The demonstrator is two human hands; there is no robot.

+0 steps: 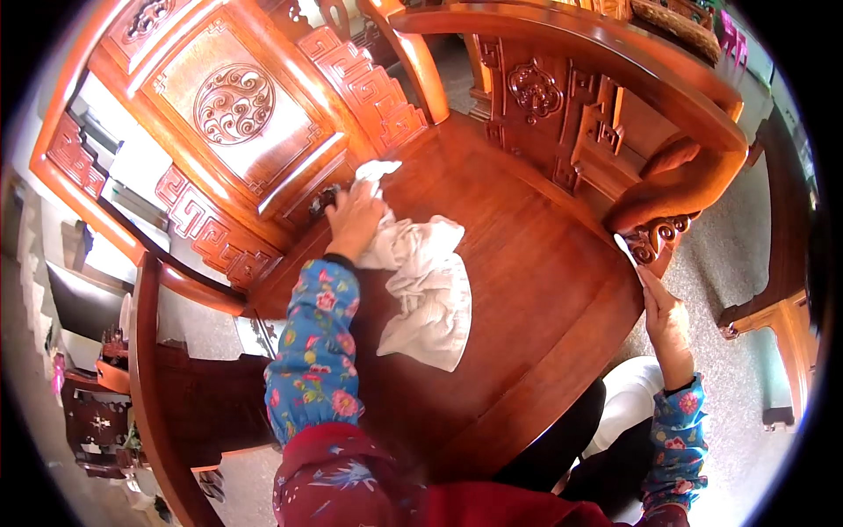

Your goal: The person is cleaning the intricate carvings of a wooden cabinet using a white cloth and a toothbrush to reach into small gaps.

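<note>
A large carved wooden armchair, with its bare seat board [527, 263], stands before me. My left hand [359, 217] is at the back of the seat, on a crumpled white cloth [428, 303]. Part of the cloth sticks out beyond the fingers, and the rest trails over the seat. The fingertips are close to a small carved opening [323, 199] at the foot of the backrest [234, 105]. Off the seat's right corner, my right hand [666, 319] grips a slim white stick-like tool [627, 251]. Its tip is by the scroll carving [649, 240] below the armrest; I cannot tell its exact kind.
A thick curved armrest [593, 49] rises along the far right side, and another armrest [141, 369] along the left. More dark wooden furniture [767, 217] stands at the right on the speckled floor [718, 257]. A pink plastic stool [733, 39] is at the far upper right.
</note>
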